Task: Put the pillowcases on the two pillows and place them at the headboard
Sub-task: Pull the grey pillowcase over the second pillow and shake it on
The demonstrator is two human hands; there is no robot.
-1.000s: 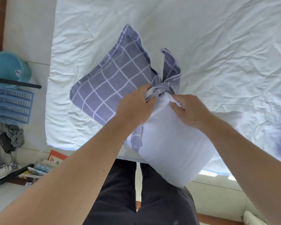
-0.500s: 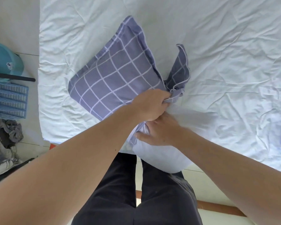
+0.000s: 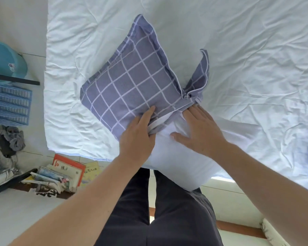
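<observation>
A blue-grey checked pillowcase (image 3: 132, 82) lies on the bed, its open end towards me, with one flap (image 3: 201, 75) standing up at the right. A white pillow (image 3: 181, 167) is partly inside it, and its near end overhangs the bed's edge. My left hand (image 3: 137, 137) grips the pillowcase's hem at the opening, thumb on top of the checked cloth. My right hand (image 3: 199, 128) lies flat on the pillow with straight fingers, the fingertips at the mouth of the case. No second pillow is in view.
The bed's white crumpled sheet (image 3: 247, 59) fills the upper frame. On the floor at the left are a teal basin (image 3: 5, 59), blue slatted racks (image 3: 9, 103), a heap of clothes (image 3: 5, 144) and a pile of books (image 3: 66, 173). My dark-trousered legs (image 3: 167, 210) stand against the bed.
My right hand came out from beneath the left and now lies flat on the pillow. My left hand shifted along the hem, and the case lies flatter on the bed.
</observation>
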